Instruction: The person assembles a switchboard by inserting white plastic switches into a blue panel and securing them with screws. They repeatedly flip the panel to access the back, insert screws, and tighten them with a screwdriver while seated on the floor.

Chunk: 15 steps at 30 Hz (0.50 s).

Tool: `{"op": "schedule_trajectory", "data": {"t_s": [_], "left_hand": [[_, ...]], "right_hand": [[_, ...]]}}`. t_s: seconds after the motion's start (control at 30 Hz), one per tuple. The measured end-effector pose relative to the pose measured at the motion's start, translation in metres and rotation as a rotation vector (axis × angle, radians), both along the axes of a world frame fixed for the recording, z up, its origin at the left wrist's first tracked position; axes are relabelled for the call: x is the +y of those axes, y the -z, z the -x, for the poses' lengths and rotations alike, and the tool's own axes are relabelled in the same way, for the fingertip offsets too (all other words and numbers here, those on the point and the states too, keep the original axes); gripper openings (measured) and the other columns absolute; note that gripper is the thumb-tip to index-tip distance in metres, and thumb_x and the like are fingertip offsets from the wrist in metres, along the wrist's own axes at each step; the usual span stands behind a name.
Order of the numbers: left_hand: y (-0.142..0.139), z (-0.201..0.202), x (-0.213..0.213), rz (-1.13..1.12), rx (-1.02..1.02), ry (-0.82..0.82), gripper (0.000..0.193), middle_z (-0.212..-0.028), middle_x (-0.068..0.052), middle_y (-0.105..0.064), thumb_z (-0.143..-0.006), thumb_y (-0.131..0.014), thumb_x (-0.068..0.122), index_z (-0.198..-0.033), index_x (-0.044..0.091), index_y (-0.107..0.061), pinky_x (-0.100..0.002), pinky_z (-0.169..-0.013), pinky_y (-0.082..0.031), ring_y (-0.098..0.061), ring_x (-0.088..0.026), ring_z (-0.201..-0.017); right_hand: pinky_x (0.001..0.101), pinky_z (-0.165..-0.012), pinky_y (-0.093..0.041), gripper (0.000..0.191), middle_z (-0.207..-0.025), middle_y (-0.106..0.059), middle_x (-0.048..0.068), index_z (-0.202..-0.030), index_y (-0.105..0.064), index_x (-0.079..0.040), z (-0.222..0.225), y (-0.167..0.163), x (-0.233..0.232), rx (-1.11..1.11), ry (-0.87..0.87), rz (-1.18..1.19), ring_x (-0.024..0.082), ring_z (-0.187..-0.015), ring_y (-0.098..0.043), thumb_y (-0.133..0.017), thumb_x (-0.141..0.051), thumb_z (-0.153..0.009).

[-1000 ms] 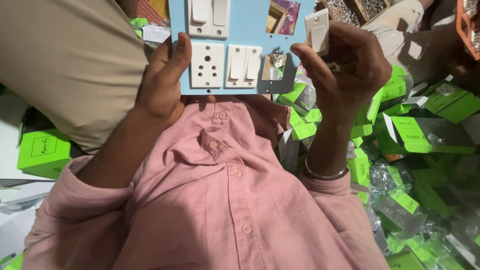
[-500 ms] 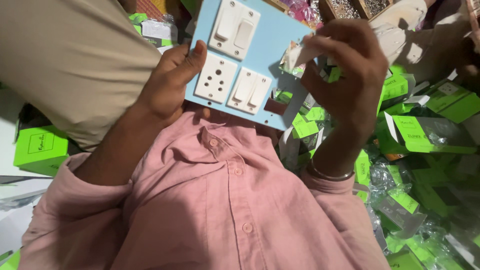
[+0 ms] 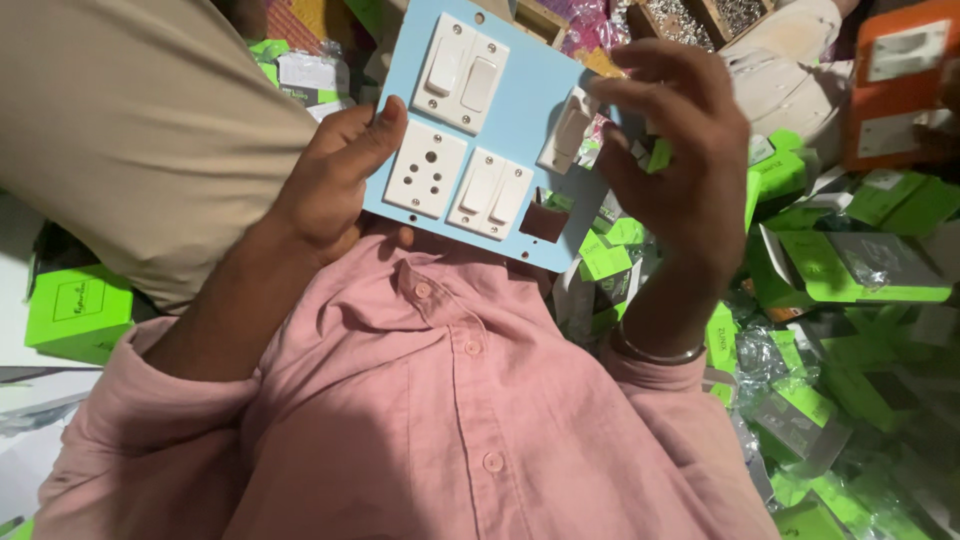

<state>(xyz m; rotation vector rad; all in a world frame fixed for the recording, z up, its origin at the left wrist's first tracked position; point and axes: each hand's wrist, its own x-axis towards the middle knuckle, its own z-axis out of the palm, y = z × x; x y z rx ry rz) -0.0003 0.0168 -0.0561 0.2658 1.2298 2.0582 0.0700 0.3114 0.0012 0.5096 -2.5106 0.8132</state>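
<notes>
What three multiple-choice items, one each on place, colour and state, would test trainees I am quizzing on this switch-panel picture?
1. Where is the socket on the light blue panel?
A. lower left
B. top right
C. centre

2. What colour are most small boxes around the person?
A. red
B. green
C. black

3. What is the state of the rectangular cut-out at the panel's lower right?
A. empty
B. holds a switch
C. taped over

Key: 1 A, the socket sits by the left hand. 2 B, green boxes lie about. 3 A, the cut-out is open; the right hand holds a white switch above it.
</notes>
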Motion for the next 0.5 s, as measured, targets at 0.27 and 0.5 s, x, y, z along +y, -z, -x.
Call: {"op": "schedule_trajectory", "data": {"t_s": [0.27,0.5], "left_hand": [[-0.006,0.0,-0.003,-0.025,0.028,-0.008,0.05,-0.097,-0.013,-0.073,-0.11,-0.051,0.044,-0.121,-0.004,-0.063,-0.03,-0.053,-0.058,-0.071,-0.016,-0.072],[-0.015,0.0,-0.009,-0.002,0.047,-0.043,0.049,-0.097,-0.012,-0.072,-0.108,-0.053,0.043,-0.121,-0.003,-0.063,-0.031,-0.057,-0.059,-0.07,-0.016,-0.074]], "right_hand": [[0.0238,-0.093,-0.055,0.035,-0.118,-0.07,0.006,-0.125,-0.065,0.001,0.023,0.015,0.015,-0.346,-0.089,0.931,0.01,-0.104,-0.067,-0.076,-0.011,-0.094],[0.0262,-0.062,-0.053,0.025,-0.094,-0.073,0.009,-0.116,-0.068,0.005,0.033,0.034,0.002,-0.44,-0.085,1.079,0.012,-0.069,-0.065,-0.078,-0.008,-0.097]]}}
